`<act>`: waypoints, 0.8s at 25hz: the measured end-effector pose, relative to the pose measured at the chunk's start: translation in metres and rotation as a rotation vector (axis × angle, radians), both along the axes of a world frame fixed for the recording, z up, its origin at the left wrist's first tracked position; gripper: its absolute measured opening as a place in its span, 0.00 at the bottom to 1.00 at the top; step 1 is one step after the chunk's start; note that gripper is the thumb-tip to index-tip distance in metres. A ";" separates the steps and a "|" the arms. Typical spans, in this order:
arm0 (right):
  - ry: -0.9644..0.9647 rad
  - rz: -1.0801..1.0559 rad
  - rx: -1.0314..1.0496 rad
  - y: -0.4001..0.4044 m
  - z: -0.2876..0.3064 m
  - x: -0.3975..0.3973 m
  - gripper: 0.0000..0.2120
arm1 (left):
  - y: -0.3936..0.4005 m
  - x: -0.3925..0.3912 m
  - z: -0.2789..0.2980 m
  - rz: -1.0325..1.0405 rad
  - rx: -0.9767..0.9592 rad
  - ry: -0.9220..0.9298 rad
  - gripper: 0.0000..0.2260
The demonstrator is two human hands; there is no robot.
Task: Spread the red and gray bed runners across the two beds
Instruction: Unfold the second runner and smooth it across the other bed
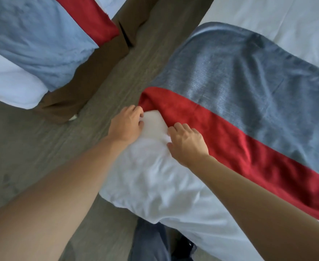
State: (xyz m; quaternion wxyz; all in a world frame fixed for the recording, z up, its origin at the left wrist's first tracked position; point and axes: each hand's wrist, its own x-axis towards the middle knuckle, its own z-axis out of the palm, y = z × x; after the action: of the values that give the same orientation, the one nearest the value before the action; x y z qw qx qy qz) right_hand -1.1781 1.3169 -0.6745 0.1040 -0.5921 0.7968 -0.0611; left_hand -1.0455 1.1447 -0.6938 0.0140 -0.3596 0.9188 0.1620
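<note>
The runner on the near bed is soft woven cloth, a gray panel with a red band along its near edge. It looks light and limp: it will drape, wrinkle and bunch rather than hold any shape, and should slide easily over the white sheet. The best place to take it is along the red hem at the corner, pinching a fold and drawing it taut, since pulling from the middle would only drag up creases.

It lies diagonally across the bed, reaching from the corner by the floor away toward the right, with its red end draped over the bed's corner. Both hands are at that corner. The left hand sits just left of the red end, fingers curled down against the white bedding, fingertips touching or nearly touching the red cloth; whether it actually pinches the runner or only the sheet cannot be told from here. The right hand rests on the red band's near edge, fingers bent, knuckles up, seemingly gripping the hem where it meets the sheet.

A second runner already lies over the far bed, upper left.
</note>
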 end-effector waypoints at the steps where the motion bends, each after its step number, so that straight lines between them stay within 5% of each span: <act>1: 0.017 -0.031 -0.009 0.001 -0.003 0.001 0.09 | 0.000 -0.001 -0.001 -0.008 -0.008 0.003 0.07; 13: -0.001 -0.433 -0.103 -0.004 -0.014 0.003 0.09 | -0.062 -0.013 -0.041 -0.396 -0.129 0.091 0.01; 20: 0.078 -0.275 -0.060 0.000 -0.009 0.035 0.14 | -0.074 0.038 -0.029 -0.348 -0.047 0.098 0.07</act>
State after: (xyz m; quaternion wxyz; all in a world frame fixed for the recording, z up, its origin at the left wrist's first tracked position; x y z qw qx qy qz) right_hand -1.1432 1.3172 -0.6837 0.0459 -0.4819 0.8718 -0.0757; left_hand -1.0072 1.0708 -0.7233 -0.0112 -0.1872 0.9703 0.1527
